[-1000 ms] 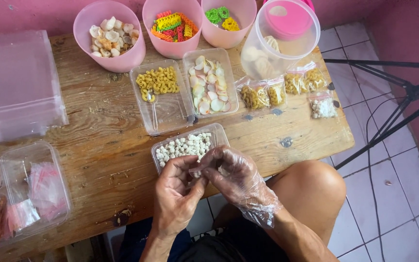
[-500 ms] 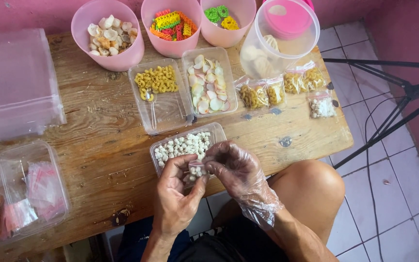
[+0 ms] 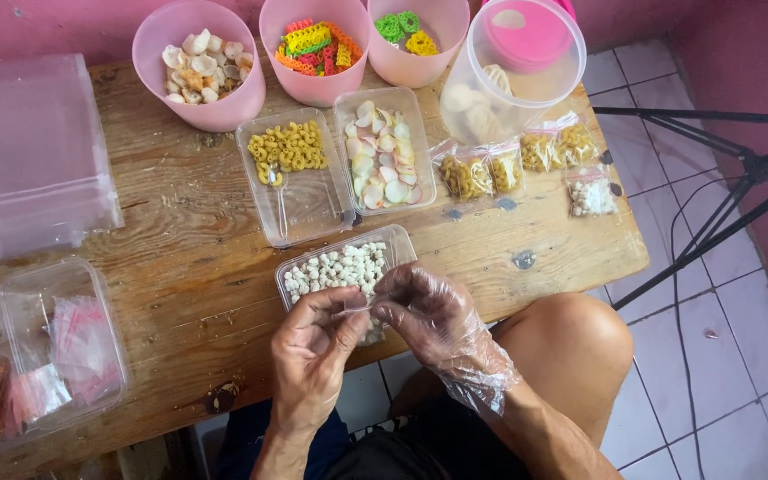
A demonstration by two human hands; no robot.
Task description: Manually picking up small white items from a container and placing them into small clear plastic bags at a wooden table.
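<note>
- Left hand (image 3: 313,356), bare: thumb and fingers pinched shut on the top edge of a small clear bag (image 3: 362,318) with white pieces inside.
- Right hand (image 3: 433,320), in a thin clear plastic glove: fingertips pinched on the same bag edge from the right side.
- The bag hangs between both hands, over the near table edge, just in front of the clear tray of white pellets (image 3: 335,267).
- Wooden table (image 3: 180,267): farther back, a tray of yellow curled pieces (image 3: 288,151) and a tray of white and pink slices (image 3: 384,160) side by side.
- Far edge: three pink tubs; left one holds pale shell shapes (image 3: 199,67), middle one coloured lattice crackers (image 3: 315,44).
- Far right: tilted clear jar (image 3: 508,76); filled small bags (image 3: 526,160) lie just near of it.
- Left: stack of empty clear bags (image 3: 33,151); clear box (image 3: 55,347) near-left.
</note>
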